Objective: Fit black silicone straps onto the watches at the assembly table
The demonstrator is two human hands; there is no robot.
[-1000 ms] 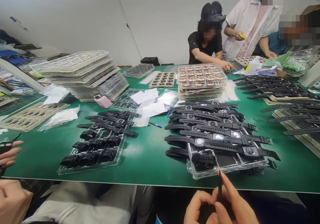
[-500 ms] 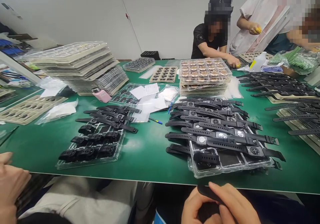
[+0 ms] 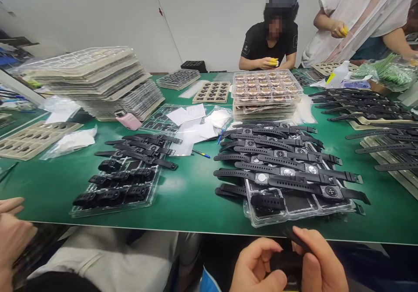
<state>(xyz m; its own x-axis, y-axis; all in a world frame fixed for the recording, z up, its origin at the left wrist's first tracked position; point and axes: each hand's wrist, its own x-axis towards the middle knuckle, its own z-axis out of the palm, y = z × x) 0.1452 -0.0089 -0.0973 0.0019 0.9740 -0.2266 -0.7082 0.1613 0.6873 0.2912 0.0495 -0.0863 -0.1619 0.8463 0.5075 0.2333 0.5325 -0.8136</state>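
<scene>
- Holding a black watch strap (image 3: pixel 295 239) between both hands below the near table edge, we see matte, rubbery material, a narrow flat band.
- Our right hand (image 3: pixel 321 266) pinches the strap between thumb and forefinger; our left hand (image 3: pixel 257 268) curls loosely around a dark piece just beside it, though we cannot tell exactly what that piece is.
- The strap's long axis runs slantwise, from upper left near the table edge down to the right into our right-hand grip.
- Just beyond our hands, a clear moulded plastic tray (image 3: pixel 294 211) sits on the smooth green table (image 3: pixel 196 196); it carries black watches (image 3: pixel 287 170) laid flat, straps stretched left to right, round and square sensor backs facing up.
- To the left, a second clear tray (image 3: pixel 114 205) holds buckled watches (image 3: pixel 117 187) in rolled loops, with more unrolled ones lying across its far end.
- A stack of clear lidded trays (image 3: pixel 264 94) at mid-table holds rows of small round brownish parts.
- A tall pile of thin blister trays (image 3: pixel 94 81) stands at far left, with a pink object (image 3: pixel 129 121) against its base.
- White paper sheets (image 3: pixel 192 126) and a blue pen (image 3: pixel 201 153) lie between the trays.
- Another person's hand (image 3: pixel 11 235) shows at the left edge, and a seated person in black (image 3: pixel 269 44) faces us across the table.
</scene>
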